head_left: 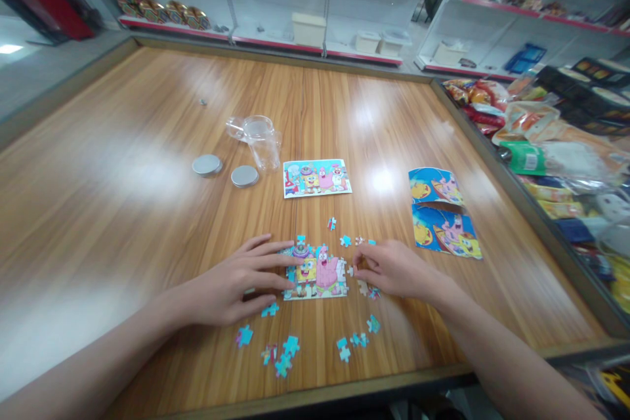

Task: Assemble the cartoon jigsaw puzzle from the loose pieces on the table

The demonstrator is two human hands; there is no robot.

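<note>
A partly assembled cartoon jigsaw puzzle point(317, 273) lies on the wooden table point(147, 164) near its front edge. My left hand point(236, 282) rests flat on the table with fingers stretched out, its fingertips touching the puzzle's left side. My right hand point(391, 269) is at the puzzle's right edge, its fingers curled in a pinch on a small puzzle piece point(351, 270). Loose blue pieces point(285, 348) lie scattered in front of the puzzle, and a few more pieces point(346, 240) lie just behind it.
A printed reference picture point(317, 178) lies behind the puzzle. Two more cartoon pictures point(443, 213) lie to the right. A clear plastic jar point(260, 141) and two round metal lids point(224, 169) stand at centre left. Snack packets point(541, 138) crowd the right side; shelves line the back.
</note>
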